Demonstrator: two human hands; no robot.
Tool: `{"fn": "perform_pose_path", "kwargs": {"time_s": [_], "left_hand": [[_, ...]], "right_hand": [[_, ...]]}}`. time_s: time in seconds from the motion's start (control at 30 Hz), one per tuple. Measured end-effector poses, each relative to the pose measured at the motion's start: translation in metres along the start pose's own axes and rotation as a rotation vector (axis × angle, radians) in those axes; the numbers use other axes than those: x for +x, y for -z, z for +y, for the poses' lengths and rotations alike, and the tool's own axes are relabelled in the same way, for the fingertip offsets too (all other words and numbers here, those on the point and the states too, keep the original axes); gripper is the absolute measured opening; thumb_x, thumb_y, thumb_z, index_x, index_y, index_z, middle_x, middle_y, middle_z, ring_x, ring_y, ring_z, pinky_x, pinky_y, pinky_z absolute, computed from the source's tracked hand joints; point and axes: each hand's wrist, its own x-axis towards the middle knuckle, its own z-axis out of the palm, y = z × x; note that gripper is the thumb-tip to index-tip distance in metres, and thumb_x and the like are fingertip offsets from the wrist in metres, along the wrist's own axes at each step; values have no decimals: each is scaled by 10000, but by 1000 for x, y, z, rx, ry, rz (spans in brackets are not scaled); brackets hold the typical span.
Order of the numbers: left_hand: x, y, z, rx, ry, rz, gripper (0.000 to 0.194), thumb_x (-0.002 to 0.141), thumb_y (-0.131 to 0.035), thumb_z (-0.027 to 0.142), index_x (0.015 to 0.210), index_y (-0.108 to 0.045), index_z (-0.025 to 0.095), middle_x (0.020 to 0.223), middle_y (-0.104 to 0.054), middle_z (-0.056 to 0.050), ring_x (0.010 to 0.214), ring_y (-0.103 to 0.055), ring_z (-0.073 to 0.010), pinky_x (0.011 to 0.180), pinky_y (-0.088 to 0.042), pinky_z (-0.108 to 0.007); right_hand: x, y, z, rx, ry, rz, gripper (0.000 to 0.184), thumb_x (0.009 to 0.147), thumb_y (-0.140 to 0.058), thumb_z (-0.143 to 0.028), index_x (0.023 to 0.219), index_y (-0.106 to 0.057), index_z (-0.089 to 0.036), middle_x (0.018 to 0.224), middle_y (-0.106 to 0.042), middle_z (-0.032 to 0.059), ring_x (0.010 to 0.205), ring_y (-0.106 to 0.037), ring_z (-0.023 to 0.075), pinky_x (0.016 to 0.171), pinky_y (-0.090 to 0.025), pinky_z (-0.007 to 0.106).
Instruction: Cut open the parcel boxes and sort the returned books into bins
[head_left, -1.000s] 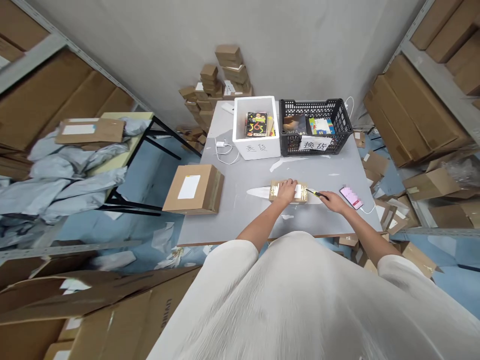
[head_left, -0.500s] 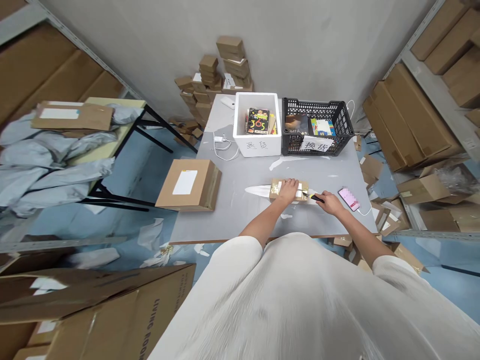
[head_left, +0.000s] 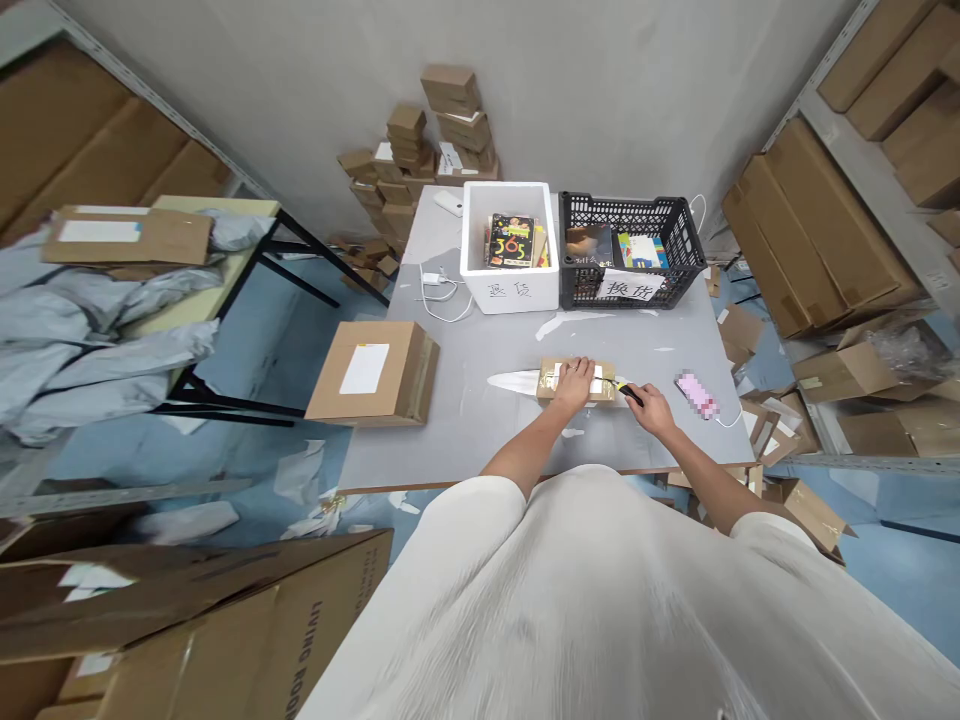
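A small brown cardboard box (head_left: 550, 391) with shiny tape and a white label lies on the table in front of me. My left hand (head_left: 576, 382) rests on top of it, fingers laid flat across the label and pointing toward its far edge. Wrapped round the handle of a black and yellow utility knife (head_left: 631, 395) are the fingers of my right hand (head_left: 652, 408), just right of the box. The knife's front end reaches the box's right end; whether the blade is in the tape is too small to tell.
On the grey table (head_left: 465, 440) stand a larger taped box (head_left: 409, 375), a white foam bin (head_left: 510, 293) with books and a black crate (head_left: 679, 285) with books. A phone (head_left: 696, 394) on a cable lies at right. Grey parcels (head_left: 150, 355) cover a side table.
The right hand and knife have shifted slightly left, with the knife tilted more steeply. The left hand stays on the box. The view has shifted a little.
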Motion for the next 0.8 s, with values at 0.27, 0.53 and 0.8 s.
{"fn": "perform_pose_path", "kwargs": {"time_s": [0.27, 0.53, 0.8], "left_hand": [[0, 0, -4, -19, 21, -22, 702, 988, -498, 125, 1682, -467, 225, 1730, -509, -173, 1615, -424, -315, 1304, -331, -531], [-15, 1, -7, -65, 27, -39, 626, 1073, -495, 297, 1689, -474, 185, 1815, -395, -173, 1697, -338, -299, 1385, -266, -508], [-71, 7, -22, -4, 105, -27, 659, 1045, -603, 284, 1692, -474, 288, 1809, -404, -159, 1688, -344, -352, 1364, -268, -600]], "right_hand": [[8, 12, 43, 70, -91, 146, 550, 1070, -469, -445, 1535, -665, -225, 1240, -705, 176, 1178, -624, 371, 1024, -502, 460], [30, 19, 41, 190, -64, 83, 477, 1053, -540, -464, 1434, -709, -233, 1291, -711, 162, 1227, -642, 351, 1072, -507, 452], [85, 15, -22, 241, 198, -34, 476, 1034, -549, -470, 1394, -718, -207, 1396, -714, 165, 1278, -630, 342, 1085, -497, 443]]}}
